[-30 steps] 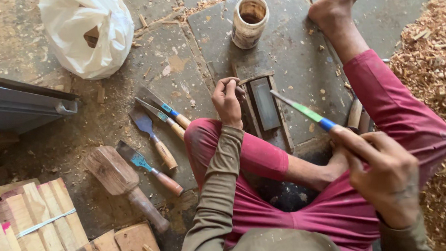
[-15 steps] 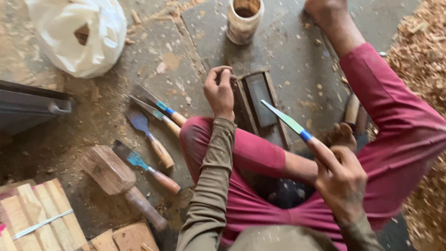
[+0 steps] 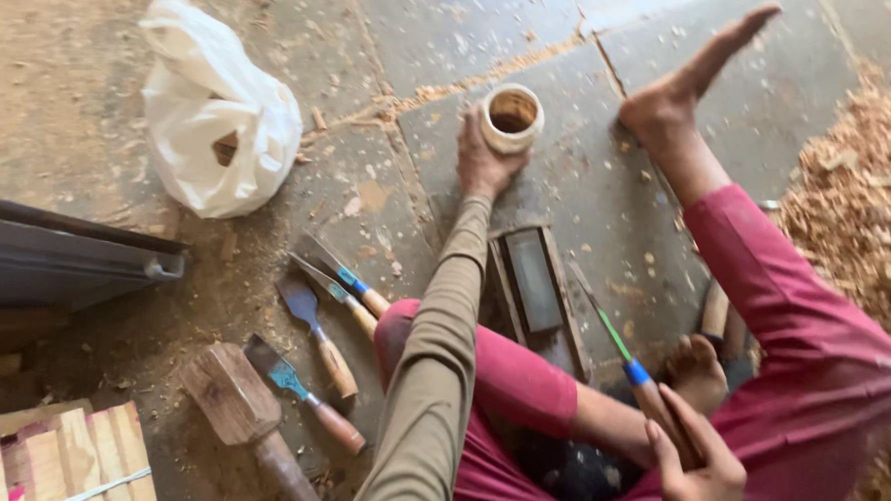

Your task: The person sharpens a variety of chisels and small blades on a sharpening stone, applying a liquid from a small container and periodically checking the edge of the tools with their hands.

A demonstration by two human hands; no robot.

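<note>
The floor (image 3: 516, 37) is grey stone slabs dusted with tan sawdust; a heap of pale orange-brown wood shavings (image 3: 864, 212) lies at the right. The small cup (image 3: 511, 117) under the left hand (image 3: 482, 164) is cream outside and dark brown inside. The chisel (image 3: 620, 348) in the right hand (image 3: 695, 460) has a green-tinted blade, a blue collar and a light wooden handle. The trousers (image 3: 800, 335) are crimson, the sleeve (image 3: 436, 381) olive-khaki. The plastic bag (image 3: 221, 115) at far left is white. The spare chisels (image 3: 314, 336) show blue collars and tan handles; the mallet (image 3: 237, 405) is brown.
</note>
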